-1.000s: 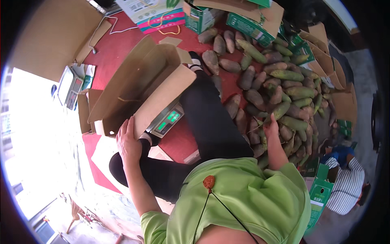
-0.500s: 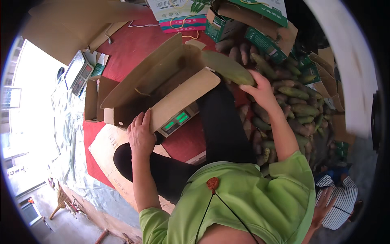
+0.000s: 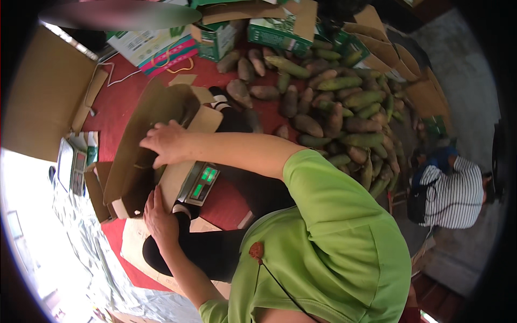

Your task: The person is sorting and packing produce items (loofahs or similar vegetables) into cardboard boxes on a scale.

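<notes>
An open cardboard box (image 3: 125,145) stands tilted on a digital scale (image 3: 200,183) with lit green digits. At the box's near end, my left hand (image 3: 162,222) has its fingers over the cardboard edge, holding it. My right hand (image 3: 168,142) reaches across into the box's opening, fingers spread, with nothing seen in them. The box's inside is shaded and partly hidden by this hand, so I cannot tell what lies in it. To the right is a large pile of long green and brownish radishes (image 3: 344,83).
Green printed cartons (image 3: 280,35) and open brown cartons (image 3: 371,46) stand behind the pile. A second scale (image 3: 72,164) sits at the left by a small carton (image 3: 98,188). Red cloth (image 3: 121,89) covers the surface. A person in a striped shirt (image 3: 452,191) is at the right.
My right hand has swung left from the pile to the box. The big green radish it held is no longer in it. My left hand stays at the box's near end; the view has turned right.
</notes>
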Available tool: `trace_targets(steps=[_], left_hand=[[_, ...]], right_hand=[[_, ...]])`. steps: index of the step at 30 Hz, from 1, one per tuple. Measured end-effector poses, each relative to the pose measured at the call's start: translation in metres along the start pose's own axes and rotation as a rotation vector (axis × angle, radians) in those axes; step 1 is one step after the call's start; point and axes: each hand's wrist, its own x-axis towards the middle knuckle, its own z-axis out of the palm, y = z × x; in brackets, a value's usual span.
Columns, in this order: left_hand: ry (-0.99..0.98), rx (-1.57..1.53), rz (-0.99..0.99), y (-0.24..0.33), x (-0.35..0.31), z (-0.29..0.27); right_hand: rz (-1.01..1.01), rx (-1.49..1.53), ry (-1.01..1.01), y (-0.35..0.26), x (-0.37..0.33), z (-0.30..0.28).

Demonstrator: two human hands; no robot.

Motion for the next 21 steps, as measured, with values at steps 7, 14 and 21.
trace_targets(steps=[7, 14, 21], left_hand=[[0.013, 0.005, 0.040, 0.000, 0.001, 0.001], [0.011, 0.022, 0.042, -0.001, 0.001, 0.004], [0.054, 0.010, 0.075, -0.008, -0.001, 0.010]], right_hand=[[0.004, 0.260, 0.534, 0.053, -0.070, -0.041], [0.566, 0.034, 0.646, 0.176, -0.220, -0.042], [1.167, -0.338, 0.325, 0.239, -0.346, -0.056]])
